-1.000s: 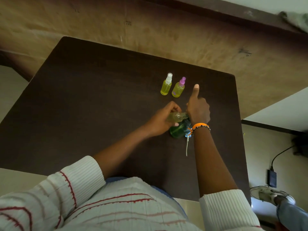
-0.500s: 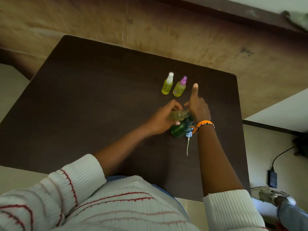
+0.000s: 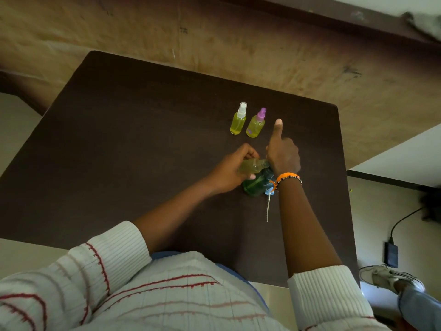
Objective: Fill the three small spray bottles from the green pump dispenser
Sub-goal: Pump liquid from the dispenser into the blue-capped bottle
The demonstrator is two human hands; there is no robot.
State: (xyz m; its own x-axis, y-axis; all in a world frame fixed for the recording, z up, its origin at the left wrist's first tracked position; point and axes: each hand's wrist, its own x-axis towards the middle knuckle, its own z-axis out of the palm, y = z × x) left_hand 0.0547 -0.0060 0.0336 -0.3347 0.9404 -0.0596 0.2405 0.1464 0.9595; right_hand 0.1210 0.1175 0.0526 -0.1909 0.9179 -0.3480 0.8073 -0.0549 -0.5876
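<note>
Third fill under way: my left hand curls round the uncapped small bottle, tilted w/ its mouth at the spout of the green pump dispenser standing mid-table. My right hand sits on the pump head, fingers curled over it, thumb stuck out. To do this well, I judge: keep the neck tight under the spout, press in short strokes, stop before it tops out. Two capped bottles, white-topped and purple-topped, stand side by side just beyond, both yellow w/ liquid. The loose sprayer top w/ dip tube lies on the dark table by my right wrist; an elbow shift could knock it.
</note>
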